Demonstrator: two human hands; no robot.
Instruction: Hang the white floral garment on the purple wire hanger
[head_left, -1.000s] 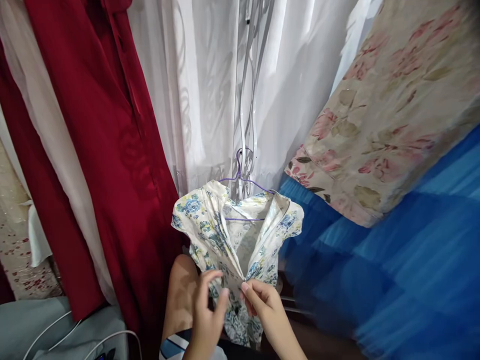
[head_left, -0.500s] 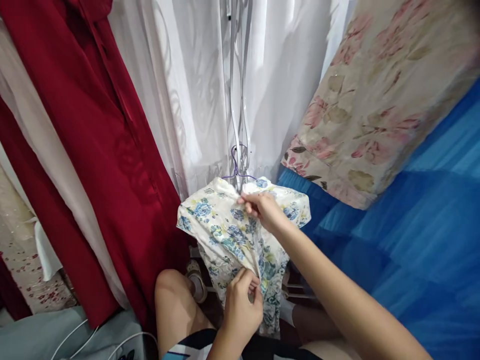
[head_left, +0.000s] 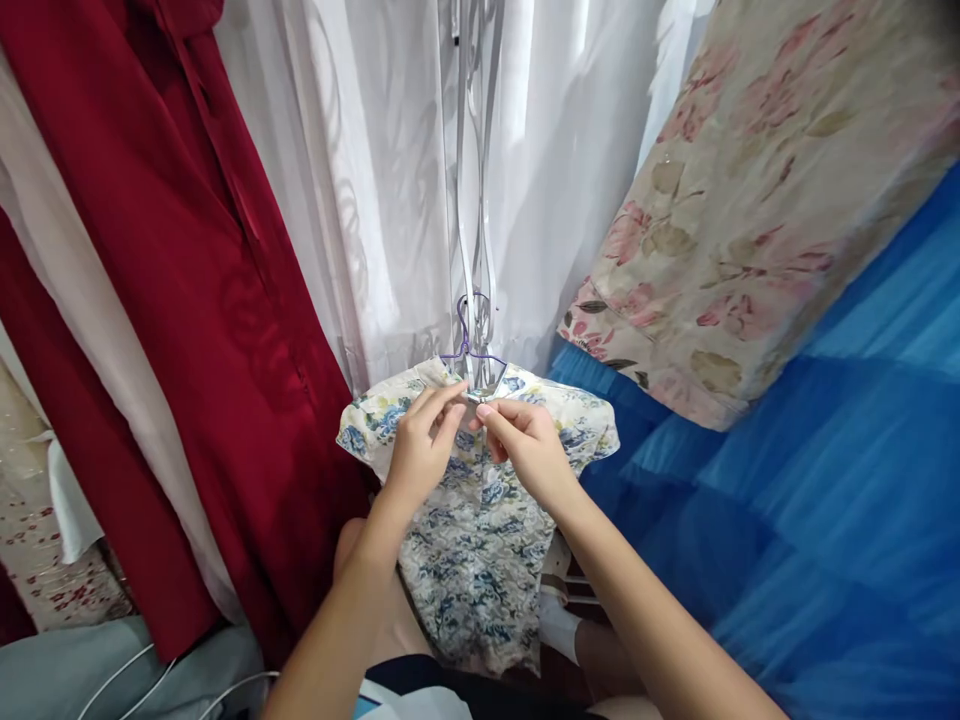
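Observation:
A small cream dress with blue flowers (head_left: pixel 472 540) hangs on a thin purple wire hanger (head_left: pixel 466 345), hooked on white straps (head_left: pixel 474 200) in front of a white curtain. My left hand (head_left: pixel 421 450) and my right hand (head_left: pixel 525 445) meet at the dress's neckline, just below the hanger. Both pinch the fabric edges at the collar, fingertips almost touching. The dress front lies closed below them.
A dark red garment (head_left: pixel 187 280) hangs at the left beside pale cloth. A floral pink-and-beige fabric (head_left: pixel 750 220) and blue tulle (head_left: pixel 787 500) fill the right. White cables (head_left: pixel 135 680) lie on a grey surface at the bottom left. My knee shows under the dress.
The dress front, open a second ago, is now closed. My left hand rose from the lower front to the collar and joined my right hand there.

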